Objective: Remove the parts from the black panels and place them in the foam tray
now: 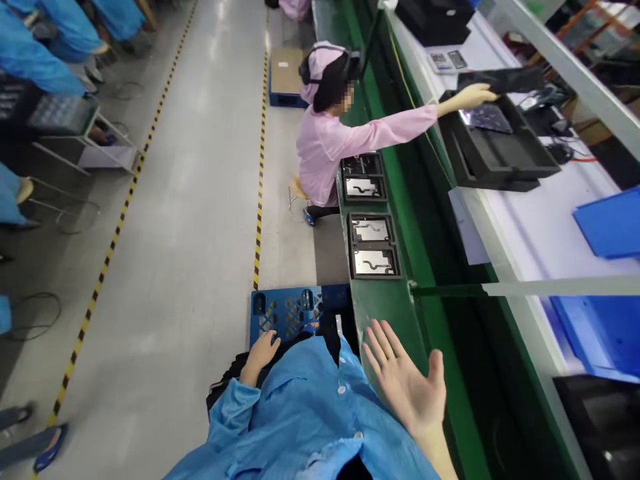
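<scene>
My right hand (pixel 407 380) is raised palm up over the edge of the green bench (pixel 383 303), fingers spread, holding nothing. On my lap at the left rests my left hand (pixel 263 353), its fingers loosely apart and nothing visible in it. Beyond my right hand, a black tray (pixel 351 265) on the bench holds two flat silver panels with dark curved strips. A similar black tray (pixel 385 193) sits farther along, beside a co-worker in pink.
The co-worker (pixel 325 143) reaches an arm over dark foam trays (pixel 525 157) on the white upper shelf (pixel 520 227). A green post (pixel 443 291) crosses right of the bench. Blue bins (pixel 600 333) lie at the right, a blue pallet (pixel 287 300) by my legs.
</scene>
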Available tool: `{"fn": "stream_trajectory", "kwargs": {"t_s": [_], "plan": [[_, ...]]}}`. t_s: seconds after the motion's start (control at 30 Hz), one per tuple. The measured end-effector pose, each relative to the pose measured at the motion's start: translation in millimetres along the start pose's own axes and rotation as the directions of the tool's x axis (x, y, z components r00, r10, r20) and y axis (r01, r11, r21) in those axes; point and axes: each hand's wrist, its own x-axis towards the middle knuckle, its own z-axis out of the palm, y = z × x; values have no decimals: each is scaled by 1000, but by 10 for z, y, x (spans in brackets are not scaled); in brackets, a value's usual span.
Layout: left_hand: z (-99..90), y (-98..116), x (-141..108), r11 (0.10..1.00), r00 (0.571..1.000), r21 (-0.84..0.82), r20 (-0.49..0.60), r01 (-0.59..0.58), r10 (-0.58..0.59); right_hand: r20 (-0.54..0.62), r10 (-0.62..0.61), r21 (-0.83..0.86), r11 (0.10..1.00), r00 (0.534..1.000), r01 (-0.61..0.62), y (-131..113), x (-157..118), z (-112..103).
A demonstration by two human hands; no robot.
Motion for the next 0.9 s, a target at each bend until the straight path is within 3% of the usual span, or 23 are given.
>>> {"fn": "stream_trajectory", "kwargs": {"t_s": [0.07, 0.1, 0.27, 0.33, 0.43, 0.5, 0.6, 0.73, 0.83, 0.9], "plan": [[-25, 94, -74, 985, 999, -167, -36, -37, 32, 115, 66, 335, 937, 991, -101, -140, 212, 321], [-72, 156, -102, 966, 997, -252, -60, -59, 46, 166, 109, 378, 911, 980, -165, -186, 316, 446], [-611, 619, -175, 803, 972, -559, -214, -207, 102, 292, 216, 310, 900, 932, -306, -327, 874, 882], [-926, 909, -190, 677, 954, -676, -257, -292, 154, 345, 240, 286, 894, 907, -345, -394, 1119, 1067], [-1426, 1428, -163, 326, 915, -869, -285, -372, 286, 434, 259, 277, 873, 863, -402, -504, 1515, 1369], [-1728, 1759, -78, 201, 908, -904, -318, -376, 272, 492, 258, 277, 859, 831, -430, -561, 1798, 1557], [-2095, 2120, 181, 196, 915, -895, -382, -401, 128, 567, 219, 290, 849, 794, -441, -608, 2220, 1798], [-2461, 2335, 615, 110, 935, -933, -350, -342, -63, 617, 114, 352, 845, 778, -403, -635, 2609, 1976], [-2693, 2404, 819, 79, 928, -945, -327, -318, -177, 630, 68, 350, 864, 774, -361, -649, 2788, 1915], [-2863, 2452, 845, 150, 917, -921, -378, -359, -130, 603, 38, 333, 896, 797, -294, -650, 2923, 1789]]}}
